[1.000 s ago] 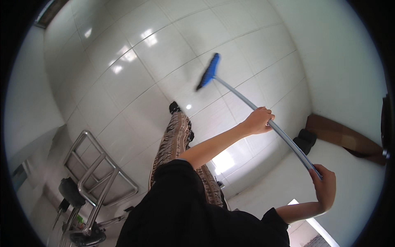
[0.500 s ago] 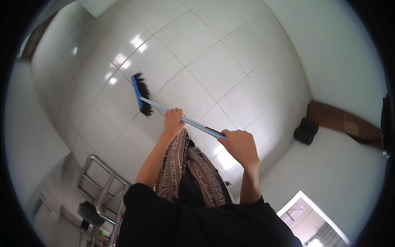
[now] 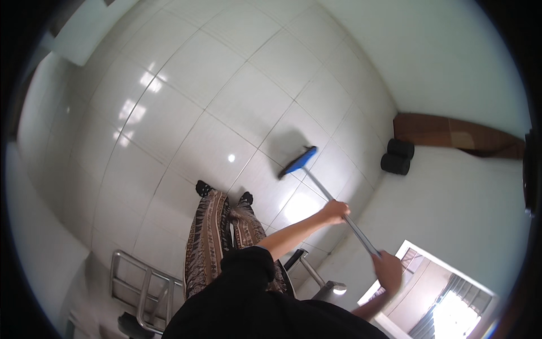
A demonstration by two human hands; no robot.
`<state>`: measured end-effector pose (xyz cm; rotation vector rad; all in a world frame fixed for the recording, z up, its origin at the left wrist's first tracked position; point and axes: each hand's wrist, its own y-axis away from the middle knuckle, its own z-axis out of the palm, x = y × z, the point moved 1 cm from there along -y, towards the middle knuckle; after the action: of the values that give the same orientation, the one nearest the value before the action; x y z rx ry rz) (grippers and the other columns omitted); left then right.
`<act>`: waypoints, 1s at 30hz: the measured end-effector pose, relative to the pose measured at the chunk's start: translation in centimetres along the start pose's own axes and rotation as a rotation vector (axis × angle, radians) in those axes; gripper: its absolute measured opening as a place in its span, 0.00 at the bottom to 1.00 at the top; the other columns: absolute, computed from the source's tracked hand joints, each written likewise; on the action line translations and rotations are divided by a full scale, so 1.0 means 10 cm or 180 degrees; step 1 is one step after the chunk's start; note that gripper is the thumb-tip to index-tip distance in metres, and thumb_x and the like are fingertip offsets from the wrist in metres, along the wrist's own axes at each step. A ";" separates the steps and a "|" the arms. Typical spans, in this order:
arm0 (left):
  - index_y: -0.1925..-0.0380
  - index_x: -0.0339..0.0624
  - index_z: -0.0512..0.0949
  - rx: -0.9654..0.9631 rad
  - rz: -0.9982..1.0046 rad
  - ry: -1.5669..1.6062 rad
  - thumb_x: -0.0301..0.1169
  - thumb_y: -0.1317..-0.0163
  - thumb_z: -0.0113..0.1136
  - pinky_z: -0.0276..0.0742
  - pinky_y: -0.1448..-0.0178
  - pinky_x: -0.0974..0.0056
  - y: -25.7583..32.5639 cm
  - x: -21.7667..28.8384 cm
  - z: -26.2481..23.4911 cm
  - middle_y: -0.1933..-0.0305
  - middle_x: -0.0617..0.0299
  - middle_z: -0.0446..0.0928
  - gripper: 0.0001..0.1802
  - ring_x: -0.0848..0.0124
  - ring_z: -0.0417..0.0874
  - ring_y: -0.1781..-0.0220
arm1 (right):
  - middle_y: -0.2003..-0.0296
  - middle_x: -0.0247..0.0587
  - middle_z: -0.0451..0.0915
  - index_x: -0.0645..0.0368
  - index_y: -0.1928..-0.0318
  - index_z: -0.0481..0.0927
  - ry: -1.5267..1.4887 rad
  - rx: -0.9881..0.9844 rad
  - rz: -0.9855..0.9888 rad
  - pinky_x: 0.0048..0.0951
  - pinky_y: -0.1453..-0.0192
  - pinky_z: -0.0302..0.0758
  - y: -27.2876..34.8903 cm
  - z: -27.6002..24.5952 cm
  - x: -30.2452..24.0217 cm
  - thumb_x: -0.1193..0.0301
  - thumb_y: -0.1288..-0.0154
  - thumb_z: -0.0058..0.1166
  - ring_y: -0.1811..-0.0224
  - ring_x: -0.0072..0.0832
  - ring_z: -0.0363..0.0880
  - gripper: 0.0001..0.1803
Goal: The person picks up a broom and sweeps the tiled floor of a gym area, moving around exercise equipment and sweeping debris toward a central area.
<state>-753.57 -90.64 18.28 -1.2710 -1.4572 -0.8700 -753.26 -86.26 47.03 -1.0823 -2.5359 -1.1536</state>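
Observation:
A broom (image 3: 297, 163) with a blue head, dark bristles and a long grey handle slants from the middle of the view down to the right. My left hand (image 3: 336, 211) is closed around the middle of the handle. Farther up the shaft, near its top end, my right hand (image 3: 387, 271) grips it. The broom head is off to the right of my feet, above or just touching the tiles; I cannot tell which. A shadow falls on the floor beside it.
White glossy tiles (image 3: 226, 85) cover the floor. Two black cylinders (image 3: 398, 156) stand by a brown wooden piece (image 3: 432, 133) at the right wall. A metal tubular frame (image 3: 144, 288) is at lower left, another metal piece (image 3: 316, 271) behind my legs. A bright window (image 3: 440, 299) lies lower right.
The broom has swung from the left to the right side, its head now nearer me. Both hands have moved right with the handle, and my feet have come into view.

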 end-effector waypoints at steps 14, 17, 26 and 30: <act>0.75 0.43 0.69 0.1982 -0.0842 -0.0896 0.34 0.47 0.60 0.64 0.61 0.54 0.84 -0.40 -1.42 0.69 0.60 0.71 0.10 0.55 0.71 0.59 | 0.79 0.42 0.75 0.62 0.67 0.71 -0.0626 0.0164 -0.1463 0.33 0.73 0.72 -0.58 -0.52 -0.92 0.67 0.40 0.48 0.75 0.37 0.77 0.10; 0.76 0.44 0.70 0.1987 -0.1651 -0.1591 0.34 0.48 0.60 0.64 0.60 0.55 1.31 -0.65 -1.79 0.69 0.60 0.72 0.09 0.54 0.70 0.57 | 0.80 0.42 0.75 0.61 0.67 0.73 -0.0870 0.0051 -0.2255 0.36 0.72 0.72 -1.12 -0.42 -1.18 0.66 0.41 0.49 0.75 0.39 0.77 0.10; 0.82 0.45 0.76 -0.0110 -0.1841 -0.0856 0.41 0.57 0.59 0.73 0.70 0.54 0.15 -0.54 -1.46 0.84 0.55 0.73 0.12 0.54 0.77 0.76 | 0.74 0.42 0.79 0.52 0.64 0.80 -0.1331 -0.1160 -0.1590 0.38 0.62 0.71 -2.36 0.05 0.42 0.47 0.42 0.45 0.69 0.40 0.77 0.23; 0.79 0.49 0.76 -0.1040 -0.0911 -0.0381 0.39 0.56 0.57 0.73 0.61 0.53 -1.25 -0.25 -0.76 0.76 0.57 0.76 0.09 0.57 0.78 0.67 | 0.77 0.42 0.78 0.55 0.68 0.81 -0.1168 -0.0949 -0.0609 0.35 0.65 0.72 -2.15 -0.63 1.63 0.53 0.47 0.54 0.73 0.39 0.77 0.18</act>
<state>-764.21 -100.93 18.95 -1.3902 -1.6671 -1.2824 -780.43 -91.18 45.22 -1.2381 -2.8615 -1.5502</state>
